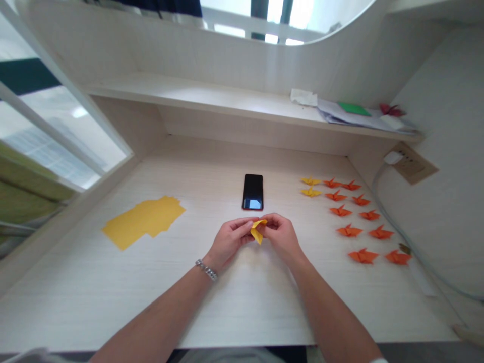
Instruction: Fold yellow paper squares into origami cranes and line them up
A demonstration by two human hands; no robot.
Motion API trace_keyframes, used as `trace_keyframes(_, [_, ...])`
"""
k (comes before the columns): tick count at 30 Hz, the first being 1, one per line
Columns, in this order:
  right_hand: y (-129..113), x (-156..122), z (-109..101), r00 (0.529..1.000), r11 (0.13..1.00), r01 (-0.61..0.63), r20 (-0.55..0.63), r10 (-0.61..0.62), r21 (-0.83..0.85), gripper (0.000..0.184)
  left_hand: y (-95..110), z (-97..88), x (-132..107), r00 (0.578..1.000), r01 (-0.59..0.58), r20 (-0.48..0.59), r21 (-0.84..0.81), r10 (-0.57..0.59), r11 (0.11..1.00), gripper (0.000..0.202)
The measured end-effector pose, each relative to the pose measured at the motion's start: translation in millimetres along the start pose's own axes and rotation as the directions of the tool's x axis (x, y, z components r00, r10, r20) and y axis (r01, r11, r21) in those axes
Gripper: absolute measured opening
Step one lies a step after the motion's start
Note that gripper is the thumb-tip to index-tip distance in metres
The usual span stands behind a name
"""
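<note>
A partly folded piece of yellow origami paper (258, 232) is held between both hands, above the desk at the middle. My left hand (231, 237) pinches it from the left, fingers closed on its edge; a chain bracelet circles that wrist. From the other side, my right hand (282, 236) grips it between thumb and fingers. Some of the folds are hidden behind the fingertips. Just beyond the hands lies a black phone (253, 192). To the right stand two yellow paper cranes (310, 192) and several orange paper cranes (350, 231) in rows.
Yellow paper sheets (141, 222) lie overlapped on the desk's left. A shelf (212, 102) runs along the back, with papers (336, 112) and a green card (354, 108) on it. At right, a cable (393, 217) runs down from a wall socket (411, 162).
</note>
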State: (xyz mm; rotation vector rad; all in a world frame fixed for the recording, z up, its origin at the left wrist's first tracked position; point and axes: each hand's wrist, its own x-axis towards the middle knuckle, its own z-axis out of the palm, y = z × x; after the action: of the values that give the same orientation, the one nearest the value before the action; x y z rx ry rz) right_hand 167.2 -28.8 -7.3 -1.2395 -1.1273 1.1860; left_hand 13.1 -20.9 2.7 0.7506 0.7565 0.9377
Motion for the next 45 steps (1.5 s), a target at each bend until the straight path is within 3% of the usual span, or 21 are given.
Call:
trace_keyframes(13, [0, -1, 3, 0.999, 0.999, -0.034, -0.011, 0.033, -0.042, 0.017, -2, -1.5, 1, 0.997, -0.078, 0.004, 0.203, 0.079, 0.976, 0.032])
trace_keyframes(19, [-9, -5, 1, 0.987, 0.995, -0.098, 0.125, 0.096, 0.007, 0.03, -1, -4.4, 3, 0.999, -0.041, -0.022, 0.126, 0.044, 0.991, 0.032])
trace_keyframes(25, [-10, -6, -1, 0.993, 0.993, -0.026, 0.111, 0.039, -0.119, 0.029, -3, -8.0, 3, 0.994, -0.063, -0.074, 0.21, 0.08, 0.976, 0.032])
trace_keyframes(31, [-14, -7, -2, 0.99, 0.94, 0.139, 0.016, -0.141, -0.31, 0.019, -3, -9.5, 3, 0.996, -0.031, -0.067, 0.269, 0.051, 0.963, 0.026])
trace_keyframes(37, [-16, -8, -2, 0.99, 0.941, 0.143, 0.053, -0.133, -0.307, 0.017, -2, -5.4, 1, 1.0, 0.0, 0.009, 0.243, -0.002, 0.97, 0.026])
trace_keyframes(45, [-17, -9, -2, 0.987, 0.945, 0.157, 0.029, -0.156, -0.288, 0.016, -3, -7.1, 1, 1.0, 0.0, 0.022, 0.324, -0.007, 0.946, 0.023])
